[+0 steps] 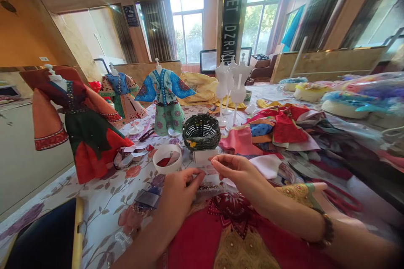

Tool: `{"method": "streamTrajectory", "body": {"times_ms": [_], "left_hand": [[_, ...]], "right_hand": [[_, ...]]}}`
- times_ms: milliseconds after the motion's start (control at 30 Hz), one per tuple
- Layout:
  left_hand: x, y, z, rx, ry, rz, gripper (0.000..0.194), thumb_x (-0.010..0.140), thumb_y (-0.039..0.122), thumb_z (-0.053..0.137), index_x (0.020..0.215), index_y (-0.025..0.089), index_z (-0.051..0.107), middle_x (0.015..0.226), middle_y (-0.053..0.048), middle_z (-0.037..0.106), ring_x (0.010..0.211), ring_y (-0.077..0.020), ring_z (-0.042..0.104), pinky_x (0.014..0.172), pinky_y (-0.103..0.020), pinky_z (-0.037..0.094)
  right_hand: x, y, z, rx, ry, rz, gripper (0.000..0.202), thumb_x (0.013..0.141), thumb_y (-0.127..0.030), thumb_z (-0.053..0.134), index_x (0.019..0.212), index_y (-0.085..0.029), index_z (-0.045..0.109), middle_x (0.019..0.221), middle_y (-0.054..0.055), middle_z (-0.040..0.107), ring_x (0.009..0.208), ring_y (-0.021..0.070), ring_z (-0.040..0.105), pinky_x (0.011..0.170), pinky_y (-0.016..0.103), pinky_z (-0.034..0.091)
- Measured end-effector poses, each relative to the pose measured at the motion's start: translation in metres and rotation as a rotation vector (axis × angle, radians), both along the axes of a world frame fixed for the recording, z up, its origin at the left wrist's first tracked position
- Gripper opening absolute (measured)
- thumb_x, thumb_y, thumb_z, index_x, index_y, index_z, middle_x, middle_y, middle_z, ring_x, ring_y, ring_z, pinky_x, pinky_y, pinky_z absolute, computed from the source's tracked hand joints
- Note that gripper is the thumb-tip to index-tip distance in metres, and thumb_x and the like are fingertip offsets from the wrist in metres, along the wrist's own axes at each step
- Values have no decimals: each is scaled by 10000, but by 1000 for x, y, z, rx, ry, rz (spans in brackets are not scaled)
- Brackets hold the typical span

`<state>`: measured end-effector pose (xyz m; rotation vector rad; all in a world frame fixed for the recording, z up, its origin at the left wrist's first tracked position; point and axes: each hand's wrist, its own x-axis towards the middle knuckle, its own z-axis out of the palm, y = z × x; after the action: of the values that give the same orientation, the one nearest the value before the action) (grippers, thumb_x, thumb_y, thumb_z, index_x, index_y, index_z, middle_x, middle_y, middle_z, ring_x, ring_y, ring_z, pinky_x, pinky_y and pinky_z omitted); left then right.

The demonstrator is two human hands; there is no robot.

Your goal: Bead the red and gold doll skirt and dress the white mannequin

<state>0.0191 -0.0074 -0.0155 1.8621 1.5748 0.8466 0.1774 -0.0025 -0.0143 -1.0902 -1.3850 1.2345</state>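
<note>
My left hand [180, 190] is closed in a pinch, thumb against forefinger, above the near part of the table. To its right, my right hand [237, 171] is raised a little higher, its fingertips also pinched together. Whatever lies between the fingertips of either hand is too small or thin to make out. Below both hands spreads a red and gold doll-size garment [235, 212] with a dark patterned piece. Small beads [211, 186] lie between the hands. Just beyond them are a small clear box [205, 157] and a white round bowl [168, 159] with red scraps in it.
A dark woven basket [202, 132] stands behind the box. Dressed doll stands, one in blue and green [166, 92] and one in red [82, 122], are at left. White bare mannequins [238, 92] stand behind. Fabric scraps [288, 128] pile up right; a tablet [47, 235] lies near left.
</note>
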Motion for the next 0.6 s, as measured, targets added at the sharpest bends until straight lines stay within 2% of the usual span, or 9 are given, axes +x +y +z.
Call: {"method": "streamTrajectory", "body": {"times_ms": [100,167,333,467,600], "left_hand": [[0,0,-1,12,-15,15,253,766,360,541,813,168,698,382,75,416,402,-96,331,456,-219,228],[0,0,0,18,-48,22,239,764,362,555,829,170,682,366,93,362,383,-92,310,444,-217,227],[-1,-3,5,84,-195,55,241,775,406,582,836,189,669,472,58,521,439,-107,460,470,-218,346],[-2,-5,8,234,-218,21,137,741,320,662,837,233,704,657,34,664,570,-118,587,563,-220,436],[-2,-6,8,376,-193,-30,96,702,225,717,796,245,723,699,37,692,606,-116,617,610,-225,475]], "right_hand": [[0,1,-1,19,-12,-4,188,791,-366,604,771,-184,645,676,-8,590,587,108,475,562,252,378],[0,1,-1,30,-33,1,196,794,-372,600,773,-184,649,682,-3,599,588,112,479,552,252,374],[-1,-2,2,6,-79,26,214,784,-386,608,810,-185,676,717,2,620,610,121,484,562,254,364],[-1,-5,5,-65,-33,114,220,767,-409,631,783,-205,710,663,-13,618,576,111,474,533,246,342],[0,-6,6,-98,23,177,167,762,-374,648,736,-238,740,675,-8,666,585,110,500,545,243,362]]}}
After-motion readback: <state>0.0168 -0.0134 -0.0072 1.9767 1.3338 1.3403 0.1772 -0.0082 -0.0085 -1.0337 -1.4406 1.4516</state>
